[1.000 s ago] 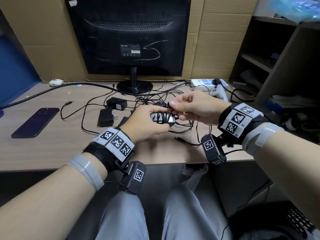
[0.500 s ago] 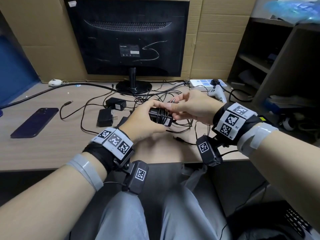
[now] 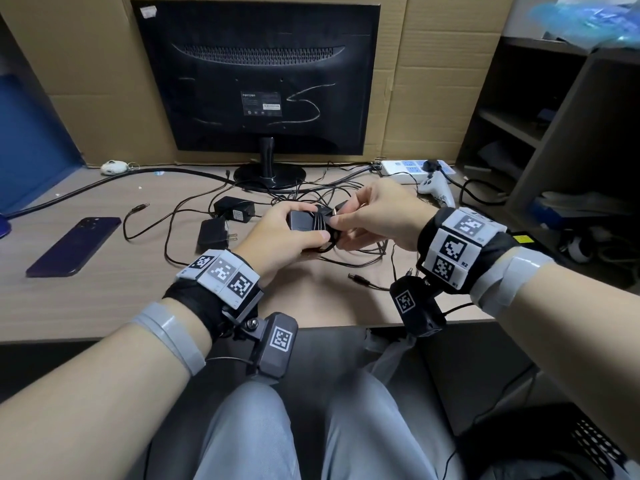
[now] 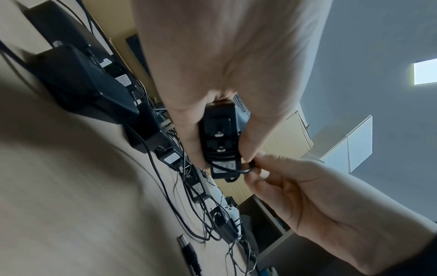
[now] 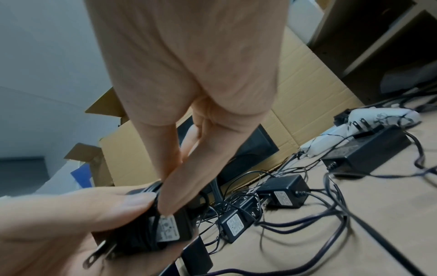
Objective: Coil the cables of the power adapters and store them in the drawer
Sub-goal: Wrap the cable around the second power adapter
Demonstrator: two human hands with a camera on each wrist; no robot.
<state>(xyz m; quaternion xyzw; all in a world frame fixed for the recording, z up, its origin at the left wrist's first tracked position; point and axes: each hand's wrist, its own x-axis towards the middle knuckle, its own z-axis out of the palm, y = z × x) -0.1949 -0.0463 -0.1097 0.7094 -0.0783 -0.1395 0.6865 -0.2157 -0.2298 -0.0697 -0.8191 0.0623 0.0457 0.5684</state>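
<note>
My left hand point(image 3: 310, 226) grips a black power adapter point(image 3: 303, 220) just above the desk's middle. Its thin black cable point(image 3: 320, 220) is wound in several turns round the body. My right hand point(image 3: 337, 219) pinches the cable's end against the adapter's right side. In the left wrist view the adapter point(image 4: 220, 138) sits between my thumb and fingers, and the right fingertips point(image 4: 257, 164) pinch the cable at its label end. The right wrist view shows the adapter's label point(image 5: 166, 230) and metal prongs point(image 5: 99, 252). No drawer is in view.
Two more black adapters point(image 3: 213, 233) point(image 3: 233, 209) lie left of my hands amid tangled cables point(image 3: 346, 251), with a loose barrel plug point(image 3: 358, 281) nearer me. A phone point(image 3: 74, 245) lies far left. The monitor point(image 3: 259, 81), power strip point(image 3: 408, 167) and white controller point(image 3: 438, 190) stand behind.
The adapter has been turned over in my left hand, so its label no longer faces up. My right hand has carried the cable round it and now pinches the end close against the body.
</note>
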